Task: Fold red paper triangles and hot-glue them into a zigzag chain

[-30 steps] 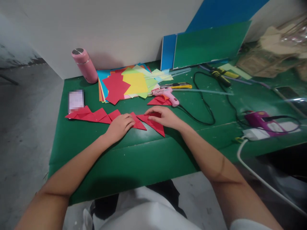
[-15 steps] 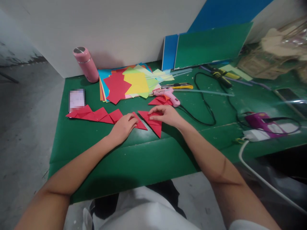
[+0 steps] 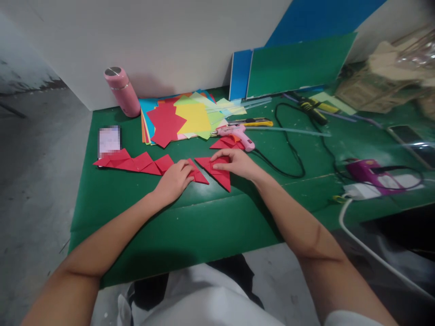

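Note:
A row of folded red paper triangles [image 3: 136,162] lies across the green table [image 3: 190,226]. My left hand [image 3: 174,180] rests on the right end of that row, fingers curled down on a red triangle [image 3: 200,176]. Beside it, my right hand [image 3: 236,164] lies with fingers bent on a separate folded red triangle [image 3: 219,174] and pinches its upper edge. The two pieces nearly touch between my hands.
Behind my hands are another folded red piece [image 3: 226,143], a pink glue gun [image 3: 238,134] with a black cord, a stack of coloured paper [image 3: 183,118], a pink bottle [image 3: 122,91] and a phone [image 3: 109,141]. At right: a purple glue gun [image 3: 369,171], power strip [image 3: 370,190], green board [image 3: 299,63].
My right hand has drawn its red triangle left and back towards the row's end; the triangle now lies closer to my left hand. The left hand stays put.

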